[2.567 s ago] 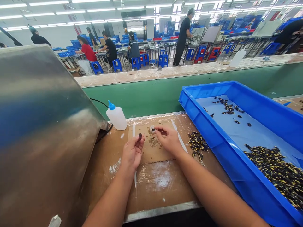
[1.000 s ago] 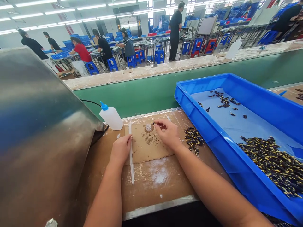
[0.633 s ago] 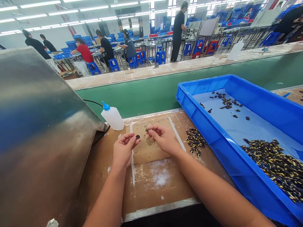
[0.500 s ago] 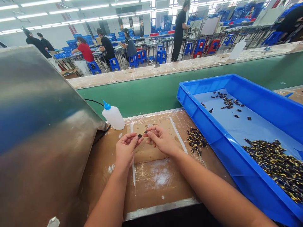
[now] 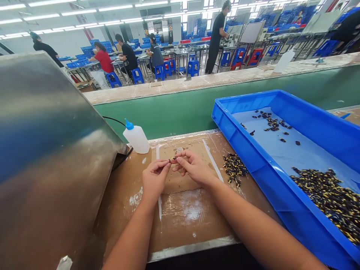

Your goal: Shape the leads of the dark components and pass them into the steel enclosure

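Over a cardboard sheet (image 5: 182, 183) on the bench, my two hands meet at the fingertips. My left hand (image 5: 154, 178) pinches a small dark round piece (image 5: 170, 161), now turned nearly edge-on and mostly covered by the fingers. Between thumb and fingers of my right hand (image 5: 194, 168) is a small black-and-yellow part (image 5: 174, 158), close against the dark piece. Whether the two pieces are joined I cannot tell. Right of my right hand lies a pile of small black-and-yellow parts (image 5: 234, 167).
A blue tray (image 5: 247, 138) with many more such parts stands at the right. A white squeeze bottle (image 5: 137, 140) with a blue cap is behind my left hand. A slanted metal housing (image 5: 56, 157) fills the left. Beyond the green divider (image 5: 157, 112), people work at tables.
My left hand has moved right and turned the dark round piece from face-on to nearly edge-on, against the part in my right hand. The view has shifted slightly.
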`<state>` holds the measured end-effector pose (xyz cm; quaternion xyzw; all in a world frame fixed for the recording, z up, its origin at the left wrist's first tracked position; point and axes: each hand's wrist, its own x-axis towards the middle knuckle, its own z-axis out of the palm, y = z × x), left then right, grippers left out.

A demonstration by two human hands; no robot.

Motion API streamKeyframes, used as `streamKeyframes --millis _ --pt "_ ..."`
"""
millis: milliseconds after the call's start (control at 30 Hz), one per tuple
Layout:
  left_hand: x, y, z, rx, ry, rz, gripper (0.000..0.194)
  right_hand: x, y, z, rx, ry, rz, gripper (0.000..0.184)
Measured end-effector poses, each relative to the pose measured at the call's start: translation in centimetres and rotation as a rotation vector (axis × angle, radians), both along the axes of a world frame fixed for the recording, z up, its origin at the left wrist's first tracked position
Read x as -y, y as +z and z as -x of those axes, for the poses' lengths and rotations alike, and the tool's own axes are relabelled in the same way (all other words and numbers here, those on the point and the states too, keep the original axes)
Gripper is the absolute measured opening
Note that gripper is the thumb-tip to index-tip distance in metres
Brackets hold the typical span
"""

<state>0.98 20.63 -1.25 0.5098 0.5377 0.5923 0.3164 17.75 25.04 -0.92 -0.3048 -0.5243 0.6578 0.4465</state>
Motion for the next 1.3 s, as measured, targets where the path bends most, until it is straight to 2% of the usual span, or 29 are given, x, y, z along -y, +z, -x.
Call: streamKeyframes --millis 167,300,367,533,633,767,933,1300 --pt "-0.2 0.3 0.1 0.106 -0.02 0.124 0.025 0.1 -0.1 0.0 0.067 0.024 -0.046 0.04" --pt "-0.3 -0.2 0.3 0.177 -0.036 0.189 0.03 -0.1 -0.2 -0.2 0.08 0.035 -0.059 0.037" --pt "-0.4 -0.5 0.4 0.258 -0.024 0.205 0.033 -0.6 -0.4 -0.6 0.095 -0.049 -0.106 0.035" --pt "-0.5 -0.4 0.1 0.496 -0.077 0.234 0.045 -3.1 -1.6 -2.1 0.376 -0.456 -0.379 0.024" --pt "-0.4 0.0 -0.1 0.605 -0.131 0.233 0.048 -4.2 -2.0 -2.4 0.527 -0.545 -0.545 0.022" --pt "-0.3 -0.1 -0.2 0.629 -0.188 0.215 0.053 -4.9 -2.2 -1.7 0.651 -0.54 -0.788 0.023" --pt "-0.3 -0.6 -0.1 0.577 -0.191 0.215 0.046 -5.1 -2.5 -1.0 0.734 -0.462 -0.942 0.024" --pt "-0.3 -0.3 -0.2 0.598 -0.179 0.191 0.047 -5.1 -2.6 -1.1 0.859 -0.436 -0.993 0.027"
